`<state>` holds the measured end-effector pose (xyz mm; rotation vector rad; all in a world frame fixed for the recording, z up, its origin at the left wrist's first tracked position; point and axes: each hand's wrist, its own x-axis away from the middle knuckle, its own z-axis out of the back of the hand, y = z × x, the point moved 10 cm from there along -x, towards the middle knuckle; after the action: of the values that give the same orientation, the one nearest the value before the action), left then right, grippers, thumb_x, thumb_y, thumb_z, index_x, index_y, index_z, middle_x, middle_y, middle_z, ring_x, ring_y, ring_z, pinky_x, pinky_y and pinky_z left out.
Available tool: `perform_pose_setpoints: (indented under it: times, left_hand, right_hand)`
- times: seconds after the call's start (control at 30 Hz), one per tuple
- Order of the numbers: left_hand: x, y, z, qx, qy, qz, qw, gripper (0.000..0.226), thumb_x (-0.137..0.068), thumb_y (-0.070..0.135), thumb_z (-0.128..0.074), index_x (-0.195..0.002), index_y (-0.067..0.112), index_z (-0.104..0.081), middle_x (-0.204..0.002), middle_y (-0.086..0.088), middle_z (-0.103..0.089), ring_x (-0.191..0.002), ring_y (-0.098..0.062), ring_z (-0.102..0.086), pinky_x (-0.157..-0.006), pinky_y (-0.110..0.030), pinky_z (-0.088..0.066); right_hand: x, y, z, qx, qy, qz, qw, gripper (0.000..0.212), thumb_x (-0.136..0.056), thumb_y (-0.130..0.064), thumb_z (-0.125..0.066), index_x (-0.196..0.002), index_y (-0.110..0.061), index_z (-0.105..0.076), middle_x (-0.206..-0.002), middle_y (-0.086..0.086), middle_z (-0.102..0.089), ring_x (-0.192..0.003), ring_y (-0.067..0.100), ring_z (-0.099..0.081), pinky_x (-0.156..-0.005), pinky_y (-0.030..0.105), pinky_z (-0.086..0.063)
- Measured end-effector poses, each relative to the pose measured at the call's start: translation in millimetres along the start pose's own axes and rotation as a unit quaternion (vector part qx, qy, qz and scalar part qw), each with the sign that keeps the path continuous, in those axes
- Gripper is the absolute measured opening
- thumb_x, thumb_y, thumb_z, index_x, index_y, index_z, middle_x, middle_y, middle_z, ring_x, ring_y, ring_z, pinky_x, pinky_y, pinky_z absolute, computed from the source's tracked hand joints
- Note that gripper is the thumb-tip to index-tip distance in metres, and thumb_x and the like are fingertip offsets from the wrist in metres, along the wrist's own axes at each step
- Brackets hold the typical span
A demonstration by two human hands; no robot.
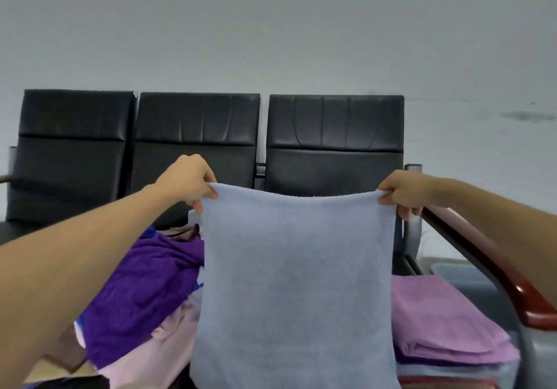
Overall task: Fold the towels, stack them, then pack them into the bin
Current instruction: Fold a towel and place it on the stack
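I have the blue towel (295,283) hanging flat in the air in the middle of my view, held up by its two top corners with its top edge sagging a little between them. The left hand (193,182) pinches the left corner with thumb and curled fingers; the right hand (402,193) pinches the right corner the same way. Left of the towel and partly behind it lies a loose heap: a purple towel (144,292) on top and a pink towel (156,355) under it. To its right sits a folded stack (446,322), lilac on top, pale blue below and a red edge at the bottom. Past the stack, by the red-brown armrest (497,271), I see the grey rim of a bin (458,271); I cannot tell what is in it. Behind all this runs a row of black seats (196,135) against a pale wall (271,27).
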<state>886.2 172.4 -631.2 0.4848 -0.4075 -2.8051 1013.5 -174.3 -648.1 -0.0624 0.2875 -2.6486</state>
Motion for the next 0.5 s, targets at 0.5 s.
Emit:
perform_pose_setpoints:
  times: [0.5]
  left_hand:
    - [60,-71,-181,0.207,0.06,0.056,0.975,0.025,-0.078,0.004,-0.065,-0.093,0.02,-0.078,-0.083,0.003,-0.074,-0.08,-0.009,-0.064,-0.069,-0.011,-0.044]
  right_hand:
    - [-6,31,-166,0.034,0.089,0.033,0.995,0.015,-0.085,-0.018,-0.061,-0.088,-0.023,-0.075,-0.088,-0.002,-0.072,-0.084,0.027,-0.061,-0.074,0.035,-0.05]
